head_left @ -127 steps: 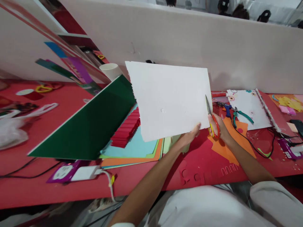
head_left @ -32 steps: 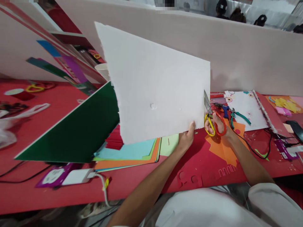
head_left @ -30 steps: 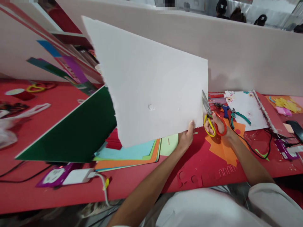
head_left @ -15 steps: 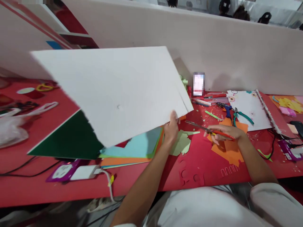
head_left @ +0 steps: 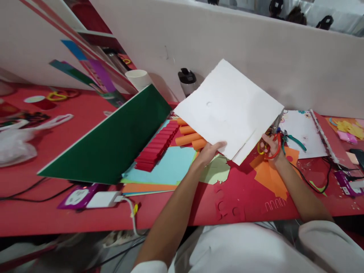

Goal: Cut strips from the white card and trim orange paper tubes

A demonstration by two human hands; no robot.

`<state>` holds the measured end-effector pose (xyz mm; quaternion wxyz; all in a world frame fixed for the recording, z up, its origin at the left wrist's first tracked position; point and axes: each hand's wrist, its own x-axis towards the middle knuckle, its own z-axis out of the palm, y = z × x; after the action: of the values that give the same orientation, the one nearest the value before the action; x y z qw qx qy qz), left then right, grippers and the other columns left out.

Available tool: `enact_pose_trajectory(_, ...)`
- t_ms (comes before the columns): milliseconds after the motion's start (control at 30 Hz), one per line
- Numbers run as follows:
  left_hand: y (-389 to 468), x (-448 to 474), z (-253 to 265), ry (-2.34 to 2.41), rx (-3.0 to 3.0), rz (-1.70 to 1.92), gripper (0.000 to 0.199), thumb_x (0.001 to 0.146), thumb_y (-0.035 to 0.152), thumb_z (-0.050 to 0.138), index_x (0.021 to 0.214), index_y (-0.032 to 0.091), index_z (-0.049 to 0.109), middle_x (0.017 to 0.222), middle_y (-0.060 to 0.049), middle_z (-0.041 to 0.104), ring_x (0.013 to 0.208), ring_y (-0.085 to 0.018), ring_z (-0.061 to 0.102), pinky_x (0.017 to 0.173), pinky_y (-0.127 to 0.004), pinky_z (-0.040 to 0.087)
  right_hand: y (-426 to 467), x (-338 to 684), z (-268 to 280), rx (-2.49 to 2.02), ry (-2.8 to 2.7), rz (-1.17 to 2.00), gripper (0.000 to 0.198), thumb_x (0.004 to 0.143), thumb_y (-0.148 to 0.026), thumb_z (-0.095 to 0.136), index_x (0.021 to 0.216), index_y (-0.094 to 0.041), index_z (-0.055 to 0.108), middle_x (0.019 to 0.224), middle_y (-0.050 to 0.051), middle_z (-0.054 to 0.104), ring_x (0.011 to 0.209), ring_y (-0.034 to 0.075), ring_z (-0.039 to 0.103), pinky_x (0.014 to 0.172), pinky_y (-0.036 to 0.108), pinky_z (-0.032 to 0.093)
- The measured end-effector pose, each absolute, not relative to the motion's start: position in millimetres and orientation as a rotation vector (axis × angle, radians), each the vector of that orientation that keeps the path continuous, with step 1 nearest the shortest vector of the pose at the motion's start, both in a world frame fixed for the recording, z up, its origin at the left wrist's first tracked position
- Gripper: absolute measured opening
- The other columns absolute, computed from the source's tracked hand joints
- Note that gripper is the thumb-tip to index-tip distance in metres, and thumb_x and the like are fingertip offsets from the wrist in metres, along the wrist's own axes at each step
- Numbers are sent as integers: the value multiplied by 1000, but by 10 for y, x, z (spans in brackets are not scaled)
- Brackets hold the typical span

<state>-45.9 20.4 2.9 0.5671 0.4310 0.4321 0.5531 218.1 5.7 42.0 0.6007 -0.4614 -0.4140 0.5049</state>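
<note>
A large white board is tilted in the air over the red table, its lower edge pinched in my left hand. Near the board's right corner runs a long slit, with a strip partly parted from the sheet. In my right hand is a pair of scissors with red and yellow handles. Their blades point up beside that corner, partly hidden by it. Below the board lie orange paper rolls, a pleated red paper piece and pale green paper.
A green board leans at the left. Purple power strips with cables lie near the front edge and at far right. Teal-handled pliers, orange paper and a flower-patterned sheet lie at right. A dark-lidded bottle stands behind.
The white board has moved right and turned, uncovering the orange rolls, red pleated paper and bottle. My right hand has raised the scissors to the board's right corner.
</note>
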Motion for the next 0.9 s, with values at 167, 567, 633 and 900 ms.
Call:
enact_pose_trajectory(167,183,-314,127,853,914,1299,70,70,48,90,128,14,72,124,-17,79,124,-37,71,113,-52,53,91,2088,317,-1021,-905,1047,54,67,-52,91,93,-26,51,72,-5,62,57,13,62,36,22,31)
enact_pose_trajectory(567,60,55,48,948,834,1452,65,76,61,89,119,14,75,131,-17,77,125,-36,72,111,-50,57,-8,1962,291,-989,-938,1105,52,80,-58,83,96,-28,44,76,-6,62,49,9,47,39,20,32)
enact_pose_trajectory(633,133,-61,90,986,805,1547,63,78,60,88,118,14,74,133,-17,77,125,-35,72,110,-48,58,-17,1989,301,-1001,-1028,1208,54,82,-65,79,99,-28,45,80,-5,63,48,8,43,38,19,29)
enact_pose_trajectory(900,404,-476,149,1065,758,1782,60,73,56,92,113,16,73,128,-15,79,121,-31,74,106,-41,62,-88,2250,369,-1074,-1647,1465,58,94,-76,62,123,-26,55,82,0,65,51,10,43,42,21,33)
